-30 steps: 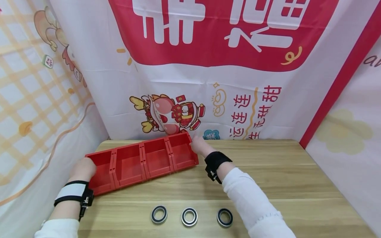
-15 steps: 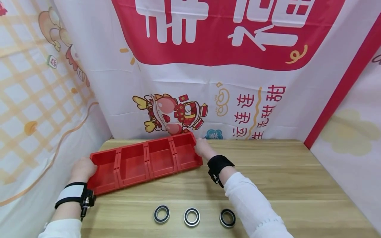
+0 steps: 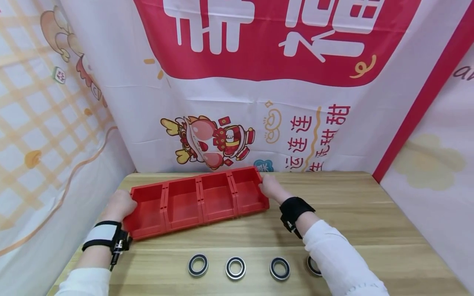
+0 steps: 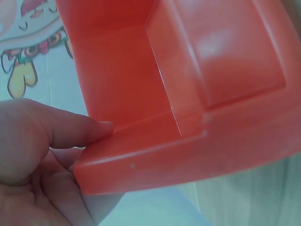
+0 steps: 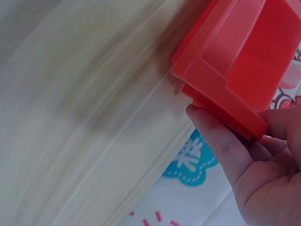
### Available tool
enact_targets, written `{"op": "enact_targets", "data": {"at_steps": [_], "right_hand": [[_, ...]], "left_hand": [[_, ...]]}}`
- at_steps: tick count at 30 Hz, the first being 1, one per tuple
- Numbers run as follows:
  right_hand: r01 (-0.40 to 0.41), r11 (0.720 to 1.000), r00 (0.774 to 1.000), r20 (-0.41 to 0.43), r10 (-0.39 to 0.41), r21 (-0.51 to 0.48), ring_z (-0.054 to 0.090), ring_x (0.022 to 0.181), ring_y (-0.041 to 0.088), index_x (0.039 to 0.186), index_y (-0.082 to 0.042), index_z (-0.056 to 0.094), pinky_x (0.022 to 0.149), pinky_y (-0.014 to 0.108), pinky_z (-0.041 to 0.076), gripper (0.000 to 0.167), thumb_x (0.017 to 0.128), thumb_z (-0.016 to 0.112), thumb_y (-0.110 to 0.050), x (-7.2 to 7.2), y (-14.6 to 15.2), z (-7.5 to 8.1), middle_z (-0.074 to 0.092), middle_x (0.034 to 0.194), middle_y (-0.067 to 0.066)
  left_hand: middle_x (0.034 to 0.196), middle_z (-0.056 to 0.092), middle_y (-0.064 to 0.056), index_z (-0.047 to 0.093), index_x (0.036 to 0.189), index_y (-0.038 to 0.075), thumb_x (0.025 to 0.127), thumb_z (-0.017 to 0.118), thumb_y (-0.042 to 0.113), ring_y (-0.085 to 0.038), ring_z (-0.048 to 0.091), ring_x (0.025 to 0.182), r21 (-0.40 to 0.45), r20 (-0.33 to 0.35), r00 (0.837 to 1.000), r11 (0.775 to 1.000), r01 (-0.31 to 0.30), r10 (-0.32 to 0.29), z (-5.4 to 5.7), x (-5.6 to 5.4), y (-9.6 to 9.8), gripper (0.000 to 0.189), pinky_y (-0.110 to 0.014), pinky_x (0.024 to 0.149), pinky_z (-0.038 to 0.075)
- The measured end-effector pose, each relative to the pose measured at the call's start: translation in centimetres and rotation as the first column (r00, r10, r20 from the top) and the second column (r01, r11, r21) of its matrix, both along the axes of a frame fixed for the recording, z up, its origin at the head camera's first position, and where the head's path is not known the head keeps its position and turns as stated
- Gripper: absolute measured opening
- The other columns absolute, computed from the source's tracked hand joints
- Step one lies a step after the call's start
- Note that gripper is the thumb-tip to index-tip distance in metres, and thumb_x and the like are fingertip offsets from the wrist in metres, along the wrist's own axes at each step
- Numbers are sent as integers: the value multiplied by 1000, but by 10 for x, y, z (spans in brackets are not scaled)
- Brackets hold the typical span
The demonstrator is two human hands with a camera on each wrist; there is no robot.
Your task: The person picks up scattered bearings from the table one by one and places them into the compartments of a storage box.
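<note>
A long red plastic tray [image 3: 185, 203] with several empty compartments lies slightly askew at the back of the wooden table [image 3: 370, 213]. My left hand [image 3: 126, 204] grips its left end: in the left wrist view the thumb [image 4: 70, 129] hooks over the tray's rim [image 4: 155, 150] with the fingers underneath. My right hand [image 3: 267, 188] grips the right end. In the right wrist view that hand [image 5: 249, 155] pinches the corner lip of the tray [image 5: 225, 89]. Several black-and-steel bearings [image 3: 235, 268] lie in a row near the table's front edge.
The rightmost bearing [image 3: 312, 265] is partly hidden by my right sleeve [image 3: 333, 263]. A red-and-white printed banner [image 3: 259, 102] hangs right behind the tray. Cloth walls close off the left side [image 3: 48, 144] and the right side [image 3: 437, 164]. Bare wood lies right of the tray.
Both hands have carried the tray to the right along the back of the table. My right arm shifted right with it, uncovering another bearing at the row's right end.
</note>
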State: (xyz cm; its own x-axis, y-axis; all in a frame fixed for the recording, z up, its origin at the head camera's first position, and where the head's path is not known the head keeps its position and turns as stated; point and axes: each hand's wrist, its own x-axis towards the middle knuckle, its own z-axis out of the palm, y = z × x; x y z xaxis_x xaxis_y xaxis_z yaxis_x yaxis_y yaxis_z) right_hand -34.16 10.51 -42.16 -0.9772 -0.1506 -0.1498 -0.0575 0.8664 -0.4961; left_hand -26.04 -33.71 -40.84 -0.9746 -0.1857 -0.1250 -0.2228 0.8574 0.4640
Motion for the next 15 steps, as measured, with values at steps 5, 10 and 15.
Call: {"op": "enact_targets", "data": {"at_steps": [5,10,15], "right_hand": [[-15,1000,999,-49,16,23,53,56,17,89,4,61,50,24,42,15,91,51,-7,9,27,0,55,64,8],[-28,999,997,-73,31,37,52,54,16,83,4,62,50,24,42,17,91,51,-6,19,56,1,53,60,6],[-41,999,995,-93,40,-1,51,53,14,83,7,62,49,24,42,17,90,50,-3,30,85,0,52,58,5]], "left_hand": [[67,57,-14,57,85,-13,81,45,-3,-20,56,57,17,-17,999,999,44,-44,-3,-8,20,16,-30,53,49],[70,58,-14,58,87,-12,81,45,-2,-22,56,60,24,-23,997,997,79,-78,-4,-16,44,17,-30,54,48],[69,57,-12,60,81,-9,82,45,-1,-21,55,60,9,-53,992,993,117,-116,-7,-24,69,17,-29,53,46]]}}
